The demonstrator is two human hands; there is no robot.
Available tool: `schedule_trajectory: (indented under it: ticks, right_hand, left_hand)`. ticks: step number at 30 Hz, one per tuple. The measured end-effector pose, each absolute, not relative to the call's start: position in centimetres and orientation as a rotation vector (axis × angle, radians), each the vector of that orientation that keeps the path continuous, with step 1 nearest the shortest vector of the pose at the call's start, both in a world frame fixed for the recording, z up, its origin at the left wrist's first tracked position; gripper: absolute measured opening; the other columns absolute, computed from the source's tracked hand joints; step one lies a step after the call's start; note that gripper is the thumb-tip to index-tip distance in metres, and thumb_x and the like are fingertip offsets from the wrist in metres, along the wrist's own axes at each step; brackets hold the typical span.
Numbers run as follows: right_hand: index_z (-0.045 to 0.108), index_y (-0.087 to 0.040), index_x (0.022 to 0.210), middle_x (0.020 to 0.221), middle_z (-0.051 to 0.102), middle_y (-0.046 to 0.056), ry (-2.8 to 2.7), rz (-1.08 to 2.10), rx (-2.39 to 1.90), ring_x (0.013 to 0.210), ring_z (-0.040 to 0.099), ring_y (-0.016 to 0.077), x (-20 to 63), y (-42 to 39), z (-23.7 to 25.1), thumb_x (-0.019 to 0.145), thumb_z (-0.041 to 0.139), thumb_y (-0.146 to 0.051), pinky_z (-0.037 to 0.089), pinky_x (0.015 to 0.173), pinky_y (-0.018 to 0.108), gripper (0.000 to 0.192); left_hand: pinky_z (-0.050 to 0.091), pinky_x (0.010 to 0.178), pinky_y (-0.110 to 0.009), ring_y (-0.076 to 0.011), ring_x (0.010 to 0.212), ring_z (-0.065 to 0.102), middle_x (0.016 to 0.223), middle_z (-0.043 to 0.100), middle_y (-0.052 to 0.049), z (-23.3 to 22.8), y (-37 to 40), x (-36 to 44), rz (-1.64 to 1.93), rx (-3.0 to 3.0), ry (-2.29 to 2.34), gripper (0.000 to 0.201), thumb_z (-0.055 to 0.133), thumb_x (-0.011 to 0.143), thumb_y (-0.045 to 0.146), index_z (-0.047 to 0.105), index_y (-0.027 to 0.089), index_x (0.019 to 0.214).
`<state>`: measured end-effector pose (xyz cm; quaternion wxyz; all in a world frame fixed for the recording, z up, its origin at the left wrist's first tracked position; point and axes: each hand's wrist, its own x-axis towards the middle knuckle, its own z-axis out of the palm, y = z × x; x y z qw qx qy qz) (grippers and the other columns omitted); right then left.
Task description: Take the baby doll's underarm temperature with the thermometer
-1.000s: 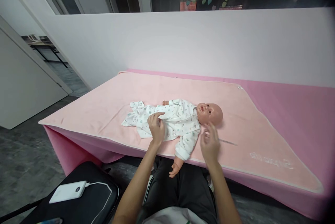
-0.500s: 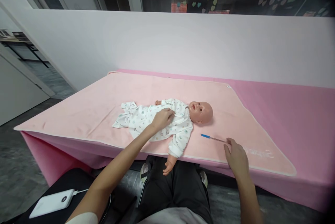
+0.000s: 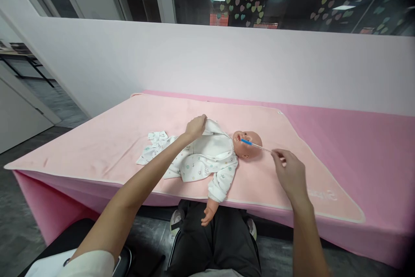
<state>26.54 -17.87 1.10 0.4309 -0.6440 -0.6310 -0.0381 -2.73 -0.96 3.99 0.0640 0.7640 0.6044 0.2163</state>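
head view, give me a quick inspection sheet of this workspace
surface: pale pink blanket spread over a darker pink table cover.
job's things: baby doll lying on its back in a white printed garment, one arm hanging over the near edge; thin stick with a blue tip, tip at the doll's mouth.
clutter: nothing seen on the blanket.
hands: left hand grips and lifts the garment's front flap; right hand pinches the stick's far end.
cables: nothing seen.
surroundings: white partition wall behind the table, dark glass with heart stickers above it, grey floor.
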Motion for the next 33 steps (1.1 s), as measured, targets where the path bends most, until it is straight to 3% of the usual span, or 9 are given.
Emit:
schedule_trajectory:
  ticks: [8, 14, 17, 21, 26, 29, 31, 33]
  right_hand:
    - [0.062, -0.017, 0.073, 0.069, 0.065, 0.011, -1.807, -0.298, -1.666, 0.068, 0.058, 0.0199, 14.9, -7.7, 1.5, 0.083, 0.044, -0.012, 0.034, 0.066, 0.031, 0.022]
    - [0.056, -0.011, 0.095, 0.073, 0.067, 0.013, -1.905, -0.210, -1.892, 0.068, 0.060, 0.0214, 11.6, -3.5, 0.5, 0.082, 0.043, -0.005, 0.032, 0.067, 0.032, 0.019]
    - [0.056, -0.013, 0.096, 0.077, 0.066, 0.014, -1.970, -0.219, -1.870, 0.074, 0.059, 0.0226, 11.9, -2.9, 0.7, 0.083, 0.045, -0.008, 0.031, 0.069, 0.033, 0.018]
    - [0.063, -0.018, 0.086, 0.091, 0.063, 0.011, -2.035, -0.267, -1.676, 0.089, 0.053, 0.0238, 13.9, -3.6, 1.0, 0.081, 0.046, -0.010, 0.032, 0.075, 0.035, 0.019]
    - [0.068, -0.023, 0.075, 0.105, 0.061, 0.006, -2.080, -0.261, -1.436, 0.102, 0.049, 0.0234, 17.0, -6.5, 0.2, 0.075, 0.052, -0.010, 0.026, 0.097, 0.045, 0.021]
    - [0.069, -0.024, 0.073, 0.115, 0.058, 0.006, -2.135, -0.268, -1.376, 0.112, 0.046, 0.0254, 18.6, -7.9, -0.7, 0.075, 0.051, -0.009, 0.020, 0.102, 0.052, 0.023]
    - [0.070, -0.024, 0.081, 0.119, 0.057, 0.007, -2.100, -0.238, -1.363, 0.114, 0.047, 0.0253, 19.8, -8.1, -1.0, 0.078, 0.051, -0.015, 0.023, 0.102, 0.051, 0.021]
    - [0.069, -0.023, 0.090, 0.118, 0.058, 0.008, -1.968, -0.161, -1.384, 0.110, 0.051, 0.0241, 21.1, -7.6, -1.2, 0.081, 0.051, -0.024, 0.029, 0.100, 0.048, 0.020]
  left_hand:
    - [0.040, 0.070, -0.030, -0.0216, 0.083, 0.060, 0.100, 0.058, -0.008, 4.6, -3.6, -1.5, 0.664, 2.646, 1.755, 0.026, 0.027, 0.095, 0.026, 0.048, 0.022, 0.111]
    - [0.042, 0.071, -0.028, -0.0191, 0.085, 0.061, 0.097, 0.061, -0.004, 3.4, -5.4, -1.4, 0.589, 2.718, 1.429, 0.024, 0.031, 0.095, 0.030, 0.052, 0.024, 0.103]
    - [0.044, 0.071, -0.027, -0.0199, 0.093, 0.060, 0.103, 0.060, -0.004, 2.2, -5.9, -2.4, 0.615, 2.716, 1.321, 0.023, 0.044, 0.090, 0.032, 0.050, 0.027, 0.111]
    - [0.047, 0.069, -0.027, -0.0220, 0.092, 0.061, 0.109, 0.059, -0.006, 1.5, -6.4, -5.1, 0.497, 2.611, 1.449, 0.055, 0.059, 0.077, 0.019, 0.041, 0.028, 0.128]
    - [0.046, 0.066, -0.025, -0.0174, 0.076, 0.063, 0.090, 0.064, -0.001, 4.5, -8.1, -8.1, 0.508, 2.548, 1.404, 0.049, 0.050, 0.074, 0.009, 0.053, 0.030, 0.117]
    - [0.045, 0.060, -0.023, -0.0156, 0.067, 0.062, 0.085, 0.066, 0.001, 7.1, -8.6, -8.3, 0.213, 2.524, 1.179, 0.044, 0.055, 0.072, 0.012, 0.058, 0.031, 0.112]
    - [0.046, 0.062, -0.024, -0.0159, 0.071, 0.063, 0.092, 0.067, -0.001, 7.8, -7.5, -7.6, 0.230, 2.467, 1.117, 0.040, 0.058, 0.075, 0.022, 0.057, 0.028, 0.114]
    - [0.047, 0.074, -0.026, -0.0176, 0.087, 0.063, 0.102, 0.065, -0.004, 7.0, -5.3, -6.2, 0.545, 2.413, 1.219, 0.037, 0.050, 0.084, 0.034, 0.053, 0.024, 0.120]
